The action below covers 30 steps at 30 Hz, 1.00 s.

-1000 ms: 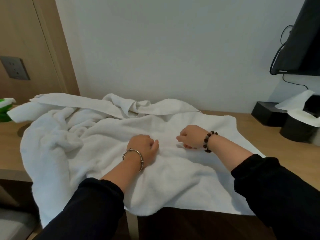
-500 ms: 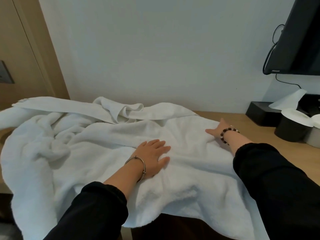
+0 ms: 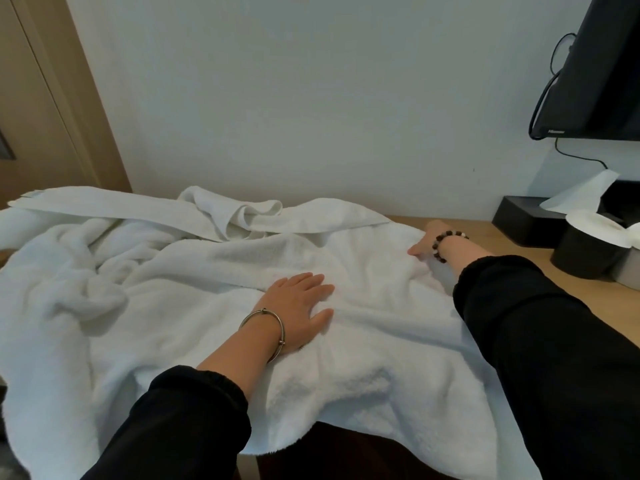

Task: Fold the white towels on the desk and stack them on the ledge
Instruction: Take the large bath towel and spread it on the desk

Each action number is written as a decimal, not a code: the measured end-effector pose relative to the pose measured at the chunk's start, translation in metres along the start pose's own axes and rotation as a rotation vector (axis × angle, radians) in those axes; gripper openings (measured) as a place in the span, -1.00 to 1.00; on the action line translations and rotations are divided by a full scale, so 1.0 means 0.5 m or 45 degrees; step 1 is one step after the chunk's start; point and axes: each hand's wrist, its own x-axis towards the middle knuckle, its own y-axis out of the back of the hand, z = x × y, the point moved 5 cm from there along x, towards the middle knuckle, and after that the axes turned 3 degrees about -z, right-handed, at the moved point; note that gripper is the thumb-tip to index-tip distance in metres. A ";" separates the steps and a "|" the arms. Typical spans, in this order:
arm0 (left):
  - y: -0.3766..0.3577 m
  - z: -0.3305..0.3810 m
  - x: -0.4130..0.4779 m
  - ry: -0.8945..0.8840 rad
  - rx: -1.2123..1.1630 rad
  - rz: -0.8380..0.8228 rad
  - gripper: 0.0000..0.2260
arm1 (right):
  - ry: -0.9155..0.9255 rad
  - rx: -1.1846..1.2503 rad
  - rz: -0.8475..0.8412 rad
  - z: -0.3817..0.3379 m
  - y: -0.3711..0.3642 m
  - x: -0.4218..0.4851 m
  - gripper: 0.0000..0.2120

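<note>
A large fluffy white towel (image 3: 173, 289) lies rumpled across the wooden desk (image 3: 485, 237), its near edge hanging over the front. A thinner white towel (image 3: 239, 213) lies crumpled behind it against the wall. My left hand (image 3: 298, 306) presses flat on the middle of the big towel, fingers straight and spread. My right hand (image 3: 427, 237) rests at the towel's far right corner, fingers stretched toward the wall and partly hidden behind the wrist. Neither hand holds any cloth.
A black tissue box (image 3: 519, 220) and a black round container (image 3: 585, 251) with white paper stand at the desk's right end. A dark screen (image 3: 595, 64) with cables hangs above them. A wooden panel (image 3: 41, 98) rises at the left.
Both hands went from curled on the towel to flat. My right hand slid out to the towel's far right corner while the left stayed near the middle.
</note>
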 end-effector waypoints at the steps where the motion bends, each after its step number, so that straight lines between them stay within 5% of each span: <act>1: 0.001 0.001 -0.001 0.003 -0.004 0.002 -0.54 | 0.046 -0.012 0.144 -0.013 0.011 -0.008 -0.74; 3: 0.006 0.003 -0.003 0.007 -0.028 0.034 -0.54 | 0.135 -0.156 0.495 -0.044 0.044 -0.039 -0.95; 6: 0.023 0.000 -0.008 0.053 -0.062 0.188 -0.48 | 0.444 -0.168 0.727 -0.114 0.052 -0.132 -0.93; 8: 0.036 -0.006 -0.014 0.128 -0.097 0.321 -0.42 | 0.730 -0.222 0.537 -0.155 0.008 -0.202 -0.96; 12: 0.038 -0.012 -0.016 0.220 -0.063 0.331 -0.35 | 0.969 -0.021 -0.310 -0.153 -0.037 -0.289 -0.85; 15: 0.028 -0.017 -0.011 0.273 0.023 0.240 -0.40 | 0.698 0.602 0.044 -0.115 0.043 -0.225 -0.80; 17: 0.018 -0.022 -0.006 0.319 0.072 0.145 -0.45 | 0.449 0.315 0.313 -0.084 0.068 -0.170 -0.76; 23: 0.008 -0.027 0.000 0.349 0.110 0.060 -0.49 | 0.042 -0.289 -0.239 0.001 -0.025 -0.100 -0.41; 30: 0.009 -0.028 -0.002 0.338 0.068 0.061 -0.51 | -0.013 -0.199 -0.445 -0.013 -0.016 -0.104 -0.57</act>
